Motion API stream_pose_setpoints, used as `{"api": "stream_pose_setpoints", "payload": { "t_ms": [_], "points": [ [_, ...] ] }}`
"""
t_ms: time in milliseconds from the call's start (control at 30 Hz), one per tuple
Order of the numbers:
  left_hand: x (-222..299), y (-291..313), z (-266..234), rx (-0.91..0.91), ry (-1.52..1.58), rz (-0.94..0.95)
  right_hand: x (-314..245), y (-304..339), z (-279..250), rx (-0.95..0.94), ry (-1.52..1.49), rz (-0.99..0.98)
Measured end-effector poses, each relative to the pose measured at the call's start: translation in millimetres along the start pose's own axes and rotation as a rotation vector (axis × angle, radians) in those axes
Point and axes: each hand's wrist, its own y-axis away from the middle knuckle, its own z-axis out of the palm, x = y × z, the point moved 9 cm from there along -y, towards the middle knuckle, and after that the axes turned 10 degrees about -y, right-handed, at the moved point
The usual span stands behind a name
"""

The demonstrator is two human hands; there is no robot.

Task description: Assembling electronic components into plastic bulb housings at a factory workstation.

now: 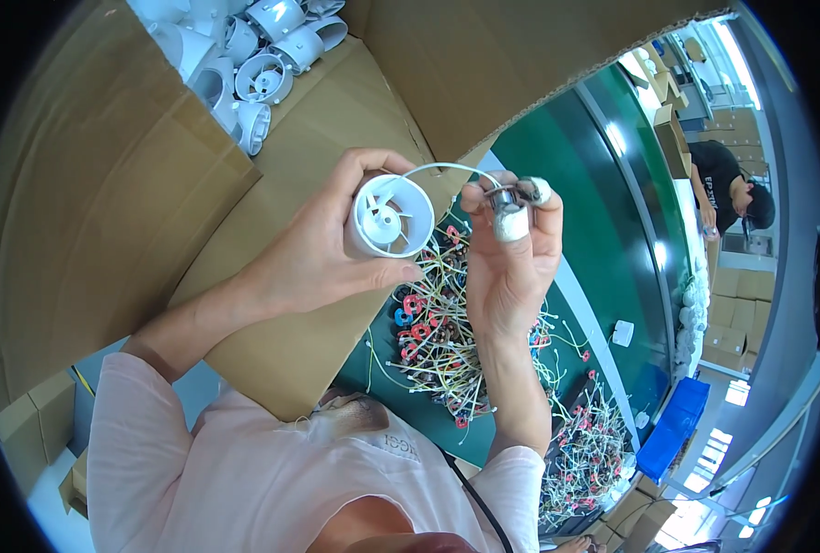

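Left hand (316, 263) holds white housing (384, 221); right hand (518, 276) pinches metal part (501, 199) outside it, wire (447, 166) arching between; wired parts (439, 341) loose at right.

White housing (392, 217), metal part (502, 198) in hands (321, 247)

fan housing (387, 220): smooth plastic, satin finish. small cylindrical part (500, 197): shiny metal. carton (87, 194): matt cardboard, rough-edged. shirt (272, 470): matt, creased cloth.
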Motion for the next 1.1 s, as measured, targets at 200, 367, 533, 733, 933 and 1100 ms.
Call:
{"api": "stream_pose_setpoints", "payload": {
  "t_ms": [200, 367, 533, 733, 933, 1100],
  "points": [
    [1, 1, -1, 0.003, 0.094, 0.000, -25, 25, 6, -0.128, 0.437, -0.203],
    [-3, 0, -6, 0.010, 0.030, -0.011, -41, 43, 32, -0.482, 0.887, -0.421],
    [1, -1, -4, -0.003, -0.014, -0.002, -48, 43, 33, -0.568, 1.039, -0.492],
    [3, -1, -5, -0.029, -0.126, 0.032, -51, 34, 43, -0.694, 1.111, -0.340],
    [14, -4, -1, -0.080, -0.448, 0.173, -47, 20, 51, -0.696, 0.949, 0.033],
    [29, 5, 3, 0.075, -0.746, 0.397, -10, 5, 39, -0.312, 0.818, 0.313]
  ]
}}
